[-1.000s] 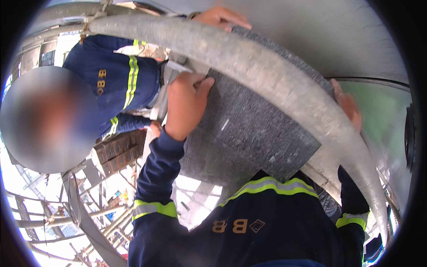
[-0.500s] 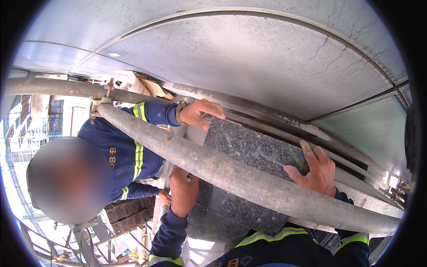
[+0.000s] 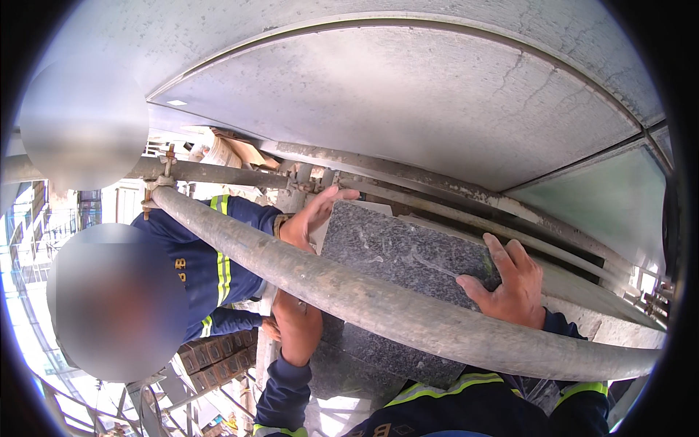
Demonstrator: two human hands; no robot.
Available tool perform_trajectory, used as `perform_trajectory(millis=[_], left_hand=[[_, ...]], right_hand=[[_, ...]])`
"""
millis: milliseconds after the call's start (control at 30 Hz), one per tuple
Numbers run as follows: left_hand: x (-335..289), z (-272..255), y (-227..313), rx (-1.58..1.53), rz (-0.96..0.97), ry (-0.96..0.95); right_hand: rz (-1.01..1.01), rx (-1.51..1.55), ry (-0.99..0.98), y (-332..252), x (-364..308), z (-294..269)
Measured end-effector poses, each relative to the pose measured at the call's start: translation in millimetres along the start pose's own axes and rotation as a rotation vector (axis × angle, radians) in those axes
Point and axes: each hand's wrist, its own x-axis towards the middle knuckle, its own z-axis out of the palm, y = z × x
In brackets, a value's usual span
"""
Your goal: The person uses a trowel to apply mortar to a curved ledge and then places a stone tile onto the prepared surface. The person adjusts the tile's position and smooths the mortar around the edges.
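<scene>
A dark grey speckled stone slab (image 3: 408,247) lies tilted in front of me, with a scaffold pipe (image 3: 364,291) crossing over it. My right hand (image 3: 513,280) grips its right end, thumb on the top face and fingers over the far edge. At the slab's left edge, my left hand (image 3: 298,324) is closed against it, its fingertips hidden behind the pipe. A co-worker's hand (image 3: 317,215) stretches its fingers beside the far left corner of the slab. That person's other hand (image 3: 271,328) is lower, left of my left hand.
A pipe clamp (image 3: 162,178) joins two scaffold pipes at the left. Large grey panels (image 3: 378,95) rise along the far side, above more pipes (image 3: 466,193). The co-worker (image 3: 204,269) stands close on the left. Stacked brown blocks (image 3: 218,357) sit below at lower left.
The slab has shifted slightly left, with both my hands staying on it. The co-worker's upper hand has moved left and its fingers are straighter. The whole view has shifted a little.
</scene>
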Motion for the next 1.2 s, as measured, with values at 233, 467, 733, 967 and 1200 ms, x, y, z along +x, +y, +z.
perform_trajectory(millis=[233,467,733,967,1200], left_hand=[[-5.5,-1.3,-20.9,0.083,0.069,0.013],[-13.5,-45.8,-3.1,0.068,-0.192,-0.250],[-25.7,-49.9,-2.1,0.039,-0.123,-0.198],[-40.6,-48.1,-14.7,0.021,-0.086,-0.129],[-72.9,-51.6,-24.4,-0.041,-0.118,-0.050]], right_hand=[[-0.005,0.022,0.001,3.1,6.8,3.9],[0.002,0.025,0.014,18.4,0.0,13.0],[0.183,-0.042,-0.282,76.6,5.5,32.3],[-0.107,0.034,-0.094,56.2,-10.8,7.8],[-0.238,0.108,-0.043,55.1,-11.0,12.1]])
